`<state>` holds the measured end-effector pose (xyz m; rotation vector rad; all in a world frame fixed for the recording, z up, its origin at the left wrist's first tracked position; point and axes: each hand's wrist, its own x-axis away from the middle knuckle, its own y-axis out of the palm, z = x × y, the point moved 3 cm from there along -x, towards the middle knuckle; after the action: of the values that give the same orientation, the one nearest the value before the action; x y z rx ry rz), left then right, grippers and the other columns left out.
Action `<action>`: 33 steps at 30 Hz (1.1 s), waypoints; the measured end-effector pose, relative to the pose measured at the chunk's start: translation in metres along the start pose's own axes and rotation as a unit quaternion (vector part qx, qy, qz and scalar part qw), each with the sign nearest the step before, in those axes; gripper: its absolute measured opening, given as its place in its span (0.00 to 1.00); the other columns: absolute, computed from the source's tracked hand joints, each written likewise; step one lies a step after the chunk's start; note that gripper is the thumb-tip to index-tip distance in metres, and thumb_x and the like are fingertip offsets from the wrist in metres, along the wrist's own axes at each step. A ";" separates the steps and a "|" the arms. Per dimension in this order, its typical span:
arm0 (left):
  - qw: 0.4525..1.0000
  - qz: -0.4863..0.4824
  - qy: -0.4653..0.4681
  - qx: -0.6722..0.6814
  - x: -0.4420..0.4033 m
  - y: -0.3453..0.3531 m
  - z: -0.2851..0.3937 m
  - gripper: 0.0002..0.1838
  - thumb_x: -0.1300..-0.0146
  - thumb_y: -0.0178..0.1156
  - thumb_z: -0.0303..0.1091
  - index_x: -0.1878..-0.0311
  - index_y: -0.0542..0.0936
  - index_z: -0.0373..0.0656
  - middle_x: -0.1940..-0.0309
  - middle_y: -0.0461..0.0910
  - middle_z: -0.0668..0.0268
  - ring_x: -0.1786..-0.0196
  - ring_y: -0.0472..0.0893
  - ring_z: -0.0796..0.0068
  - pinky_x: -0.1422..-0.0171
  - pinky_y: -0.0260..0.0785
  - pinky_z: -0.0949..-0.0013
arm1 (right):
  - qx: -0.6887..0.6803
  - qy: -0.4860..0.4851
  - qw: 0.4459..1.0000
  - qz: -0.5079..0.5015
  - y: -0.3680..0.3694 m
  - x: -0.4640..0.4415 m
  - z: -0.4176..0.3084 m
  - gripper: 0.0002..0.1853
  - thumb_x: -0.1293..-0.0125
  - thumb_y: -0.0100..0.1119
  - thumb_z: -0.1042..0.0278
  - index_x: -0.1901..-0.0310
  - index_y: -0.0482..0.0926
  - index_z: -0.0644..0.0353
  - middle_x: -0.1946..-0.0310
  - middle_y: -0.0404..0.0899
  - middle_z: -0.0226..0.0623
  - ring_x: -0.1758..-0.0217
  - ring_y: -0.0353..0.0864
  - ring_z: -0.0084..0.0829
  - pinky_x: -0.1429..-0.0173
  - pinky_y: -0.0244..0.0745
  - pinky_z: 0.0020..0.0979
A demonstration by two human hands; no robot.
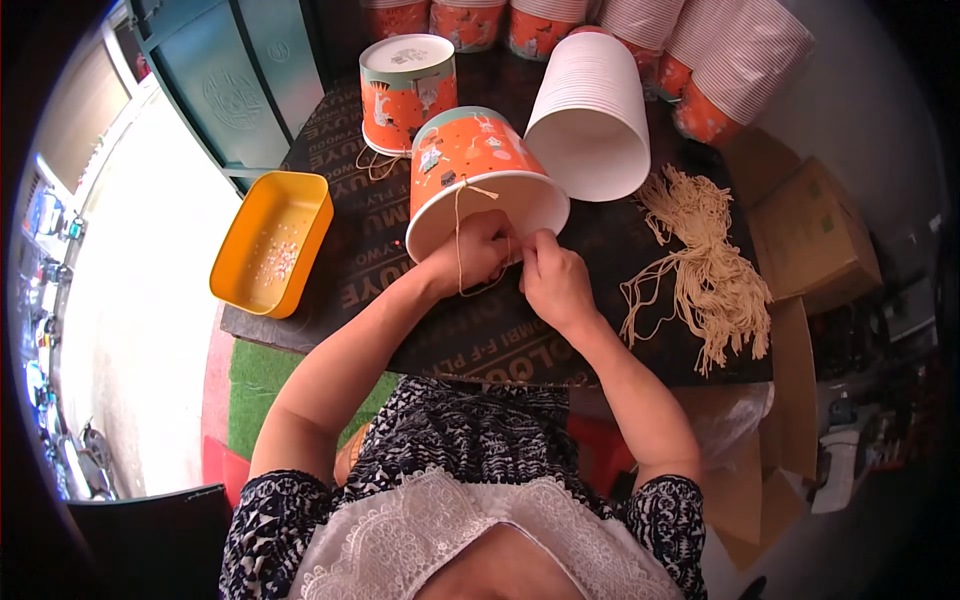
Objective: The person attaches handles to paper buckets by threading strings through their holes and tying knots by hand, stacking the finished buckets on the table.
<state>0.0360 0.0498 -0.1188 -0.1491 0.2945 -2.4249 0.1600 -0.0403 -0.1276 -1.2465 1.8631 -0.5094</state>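
An orange paper bucket [465, 150] with printed figures lies tilted on the table, its white mouth facing me. A beige cord [459, 230] comes through its side near the rim, with a knotted, frayed end outside, and loops down toward my hands. My left hand [472, 252] is at the bucket's mouth, fingers curled round the cord. Close beside it, my right hand [555, 280] pinches the cord at the lower right rim; the fingertips partly hide it. Another orange bucket [408, 100] stands upside down behind, a cord at its rim.
A yellow tray [318, 225] holding small pale bits sits at the table's left. To the right lies a bundle of beige cords [715, 275]. A stack of white-mouthed buckets [590, 120] lies behind, with more stacks [745, 70] at the back. Cardboard boxes [815, 235] stand right of the table.
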 end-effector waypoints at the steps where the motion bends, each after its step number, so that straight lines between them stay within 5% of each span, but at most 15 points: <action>1: 1.000 -0.006 -0.010 0.007 0.000 -0.001 0.001 0.08 0.33 0.60 0.30 0.62 0.78 0.33 0.77 0.76 0.65 0.77 0.75 0.78 0.75 0.66 0.73 | -0.014 0.004 1.000 -0.003 0.000 0.001 0.001 0.07 0.31 0.55 0.70 0.63 0.73 0.65 0.78 0.80 0.55 0.71 0.83 0.57 0.67 0.76 0.53; 11: 0.998 -0.039 -0.021 0.043 0.001 -0.009 0.002 0.06 0.40 0.61 0.27 0.68 0.79 0.33 0.81 0.76 0.65 0.80 0.75 0.78 0.76 0.64 0.75 | -0.122 -0.026 0.992 0.011 0.001 0.006 0.006 0.02 0.36 0.61 0.74 0.65 0.77 0.60 0.76 0.80 0.48 0.72 0.82 0.53 0.68 0.76 0.48; 14: 0.998 -0.031 -0.017 0.043 0.002 -0.009 -0.002 0.04 0.42 0.61 0.25 0.69 0.79 0.34 0.80 0.77 0.64 0.79 0.75 0.78 0.76 0.65 0.74 | 0.011 -0.106 0.988 0.112 -0.012 0.008 -0.010 0.02 0.37 0.62 0.75 0.63 0.78 0.60 0.72 0.79 0.46 0.70 0.82 0.52 0.68 0.77 0.45; 18: 0.999 -0.015 -0.027 0.023 0.004 -0.008 -0.006 0.03 0.42 0.61 0.26 0.68 0.79 0.36 0.78 0.78 0.65 0.77 0.76 0.77 0.74 0.67 0.73 | 0.005 -0.104 0.985 0.138 -0.014 0.005 -0.014 0.03 0.37 0.61 0.77 0.62 0.80 0.61 0.66 0.78 0.46 0.66 0.82 0.52 0.64 0.78 0.45; 27: 0.973 0.084 0.144 -0.157 0.010 -0.002 -0.008 0.07 0.42 0.66 0.25 0.61 0.79 0.36 0.72 0.79 0.64 0.69 0.77 0.76 0.64 0.71 0.69 | -0.031 -0.100 0.985 0.140 -0.003 0.004 -0.002 0.05 0.38 0.61 0.79 0.60 0.81 0.63 0.67 0.77 0.47 0.64 0.80 0.51 0.60 0.77 0.46; 33: 0.910 0.175 0.277 -0.255 0.016 0.011 0.000 0.09 0.42 0.60 0.19 0.57 0.78 0.37 0.66 0.81 0.52 0.63 0.83 0.52 0.58 0.75 0.58 | -0.049 -0.077 0.987 0.132 -0.001 0.003 0.000 0.07 0.39 0.60 0.80 0.59 0.82 0.63 0.65 0.78 0.48 0.61 0.81 0.52 0.57 0.78 0.46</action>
<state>0.0305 0.0314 -0.1211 0.3484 1.1118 -1.9370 0.1595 -0.0435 -0.1283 -1.0473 1.9030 -0.1747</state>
